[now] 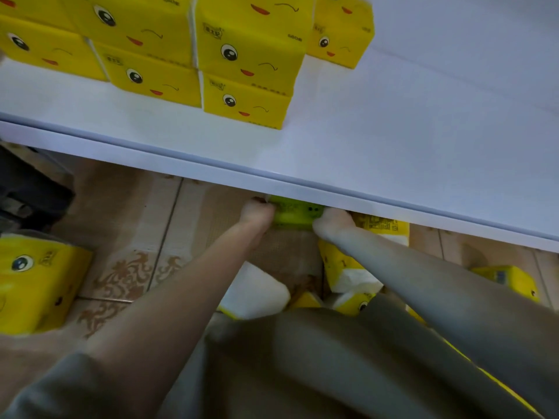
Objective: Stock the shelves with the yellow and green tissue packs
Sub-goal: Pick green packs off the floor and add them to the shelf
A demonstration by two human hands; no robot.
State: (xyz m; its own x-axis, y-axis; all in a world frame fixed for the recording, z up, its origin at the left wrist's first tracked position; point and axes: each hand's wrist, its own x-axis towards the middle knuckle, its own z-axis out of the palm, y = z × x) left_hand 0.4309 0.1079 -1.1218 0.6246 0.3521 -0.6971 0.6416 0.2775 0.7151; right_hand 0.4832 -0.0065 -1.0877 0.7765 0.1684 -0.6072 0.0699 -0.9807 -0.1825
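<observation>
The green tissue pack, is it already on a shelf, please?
Cannot tell: both hands grip the green tissue pack just beneath the white shelf's edge.

The tissue packs (248, 52) on the white shelf (393, 152) are bright yellow — each printed with a cartoon face: black-and-white eye, red mouth. One pack (293, 211) below the shelf edge is green. The floor tiles (121, 276) are beige with brown scrollwork — the sleeves (453, 294) grey.

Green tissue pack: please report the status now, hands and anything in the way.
Left hand and right hand both grip green tissue pack, low under white shelf edge. Yellow tissue packs already stacked on shelf. Loose yellow packs lie beside.
</observation>
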